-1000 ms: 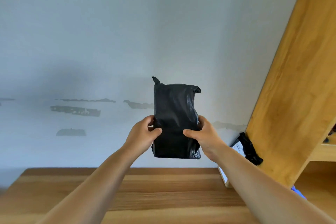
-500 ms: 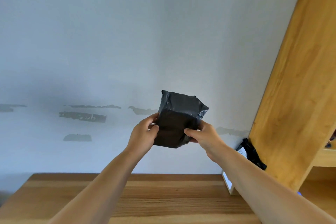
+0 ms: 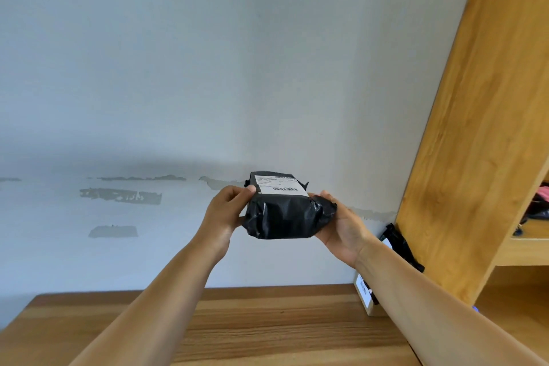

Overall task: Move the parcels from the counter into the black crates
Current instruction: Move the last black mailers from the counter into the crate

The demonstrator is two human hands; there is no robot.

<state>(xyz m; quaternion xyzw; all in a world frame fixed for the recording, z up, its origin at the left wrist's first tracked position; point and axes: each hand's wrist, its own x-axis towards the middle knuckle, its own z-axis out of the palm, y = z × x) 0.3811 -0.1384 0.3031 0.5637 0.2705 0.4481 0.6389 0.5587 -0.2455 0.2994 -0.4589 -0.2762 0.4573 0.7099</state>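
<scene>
Since a second ago the parcel [image 3: 282, 211] has been tipped from standing upright to lying almost flat, so its white label [image 3: 280, 186] now faces up, probably so it can be read before it goes anywhere. Nearest the camera, the wooden surface [image 3: 252, 327] runs below the parcel with nothing in the middle of it. Above that, both hands hold the parcel in the air: left hand [image 3: 227, 217] with fingers curled round its left end, right hand [image 3: 341, 227] cupped under the right end and gripping too. Right of the parcel and lower, another black parcel [image 3: 398, 246] leans against the wooden shelf [image 3: 475, 157]. Behind is just the wall. No crates in view, so I'd guess a turn is needed.
</scene>
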